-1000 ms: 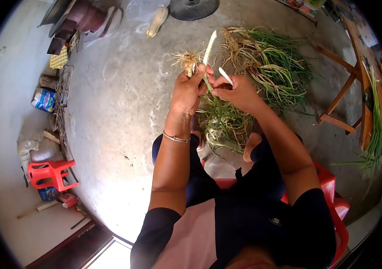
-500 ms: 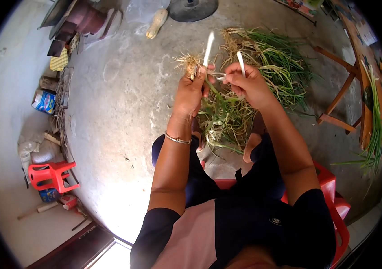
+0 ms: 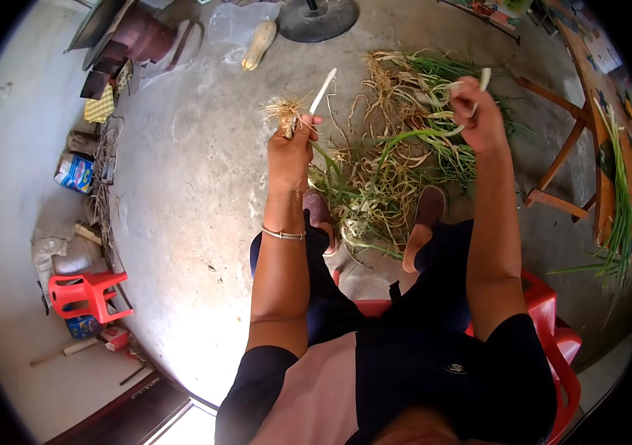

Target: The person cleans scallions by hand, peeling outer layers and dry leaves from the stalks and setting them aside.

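My left hand point(image 3: 290, 152) is closed around green onions. A clean white stalk point(image 3: 322, 91) sticks up from it beside a tuft of dry roots point(image 3: 283, 110). Held up to the right, my right hand point(image 3: 483, 122) has its fingers closed on another green onion point(image 3: 486, 77); its white end shows above the fingers, and a green leaf point(image 3: 420, 133) trails off to the left. Behind that hand lies a heap of unpeeled green onions point(image 3: 390, 81), roots toward the left. Loose peelings point(image 3: 375, 200) are strewn on the floor between my feet.
At the right, a wooden table point(image 3: 587, 81) bears a bunch of green onions point(image 3: 620, 200) hanging over its edge. A squash point(image 3: 259, 46) and a round black base point(image 3: 319, 21) are at the far side. A small red chair point(image 3: 89, 293) stands left; clutter lines the wall.
My hands have moved apart. The right one has swung right and up with its green onion, trailing a leaf. My left hand has shifted slightly left and down, still holding its stalks.
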Demonstrator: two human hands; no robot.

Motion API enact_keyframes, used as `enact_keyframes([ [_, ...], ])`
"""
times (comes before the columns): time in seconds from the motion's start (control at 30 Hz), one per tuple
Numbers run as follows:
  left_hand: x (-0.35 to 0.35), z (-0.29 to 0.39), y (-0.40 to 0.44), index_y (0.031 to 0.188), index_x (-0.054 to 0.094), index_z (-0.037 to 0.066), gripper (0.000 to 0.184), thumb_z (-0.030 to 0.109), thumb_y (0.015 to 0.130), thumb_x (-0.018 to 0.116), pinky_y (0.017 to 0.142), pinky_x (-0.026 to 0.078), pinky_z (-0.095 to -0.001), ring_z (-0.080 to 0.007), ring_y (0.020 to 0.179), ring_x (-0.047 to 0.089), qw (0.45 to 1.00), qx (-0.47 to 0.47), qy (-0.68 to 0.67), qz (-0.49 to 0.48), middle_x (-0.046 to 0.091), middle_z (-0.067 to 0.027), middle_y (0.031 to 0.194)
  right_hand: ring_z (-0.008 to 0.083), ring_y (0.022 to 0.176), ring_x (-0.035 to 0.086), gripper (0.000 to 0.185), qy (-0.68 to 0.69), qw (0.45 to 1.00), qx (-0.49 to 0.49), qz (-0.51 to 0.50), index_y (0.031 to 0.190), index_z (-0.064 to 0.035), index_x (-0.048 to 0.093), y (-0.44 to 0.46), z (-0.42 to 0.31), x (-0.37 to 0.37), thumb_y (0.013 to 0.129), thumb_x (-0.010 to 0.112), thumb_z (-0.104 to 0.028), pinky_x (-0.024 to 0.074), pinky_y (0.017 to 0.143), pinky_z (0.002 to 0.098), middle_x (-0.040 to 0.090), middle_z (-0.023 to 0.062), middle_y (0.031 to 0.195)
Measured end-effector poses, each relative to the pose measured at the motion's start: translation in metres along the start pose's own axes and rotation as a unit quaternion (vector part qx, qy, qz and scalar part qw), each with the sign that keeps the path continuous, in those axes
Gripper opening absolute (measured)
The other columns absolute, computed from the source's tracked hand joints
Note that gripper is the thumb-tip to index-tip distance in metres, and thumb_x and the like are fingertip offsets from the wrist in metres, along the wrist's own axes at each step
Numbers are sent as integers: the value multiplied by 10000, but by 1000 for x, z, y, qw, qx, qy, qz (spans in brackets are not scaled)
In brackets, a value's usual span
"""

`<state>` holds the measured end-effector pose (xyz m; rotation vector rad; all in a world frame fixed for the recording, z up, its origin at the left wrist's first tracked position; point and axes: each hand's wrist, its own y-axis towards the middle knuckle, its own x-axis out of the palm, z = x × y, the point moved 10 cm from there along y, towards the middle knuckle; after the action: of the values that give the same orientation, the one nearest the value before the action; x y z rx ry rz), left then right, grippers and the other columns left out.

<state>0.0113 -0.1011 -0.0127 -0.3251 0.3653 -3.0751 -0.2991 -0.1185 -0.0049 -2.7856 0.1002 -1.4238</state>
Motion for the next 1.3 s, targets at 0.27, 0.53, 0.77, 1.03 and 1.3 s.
enact_keyframes([
  [0.27, 41, -2, -8, 1003, 572, -40, 219, 134, 879, 523, 465, 278, -176, -57, 507, 354, 994, -15, -19, -110, 530, -26, 712, 65, 526, 419, 326, -641, 753, 14, -148, 1050, -49, 530, -10, 95, 51, 775, 627, -195, 352, 485, 220, 459, -37, 628],
  [0.53, 68, -14, -15, 936, 606, 10, 154, 133, 852, 567, 433, 293, -167, -44, 487, 381, 985, -28, 14, -168, 571, -17, 714, 22, 511, 364, 254, -366, 914, 120, -126, 1024, -36, 591, -24, 106, 84, 875, 539, -235, 268, 450, 161, 489, -43, 651],
  [0.77, 85, -37, -29, 970, 617, 26, 210, 148, 801, 637, 458, 287, -162, -25, 527, 392, 951, -87, 131, -266, 560, 22, 725, 16, 484, 316, 203, -253, 966, -40, -34, 985, -29, 598, 0, 18, 53, 893, 507, -185, 231, 409, 166, 510, -32, 698],
  [1.03, 96, -49, -42, 1011, 619, -6, 246, 129, 807, 598, 569, 361, -173, -38, 624, 470, 916, -81, 151, -362, 601, 23, 775, 41, 535, 337, 222, -147, 980, -120, 53, 1021, 12, 523, 2, -69, -27, 885, 529, -163, 234, 407, 189, 482, 12, 740],
  [1.3, 55, -64, -43, 964, 626, -18, 209, 93, 799, 561, 556, 364, -193, -34, 650, 461, 853, -147, 298, -403, 645, -6, 859, 56, 508, 323, 195, -20, 949, -252, 189, 994, 3, 490, -27, -154, -132, 904, 489, -171, 216, 376, 193, 453, 23, 712],
])
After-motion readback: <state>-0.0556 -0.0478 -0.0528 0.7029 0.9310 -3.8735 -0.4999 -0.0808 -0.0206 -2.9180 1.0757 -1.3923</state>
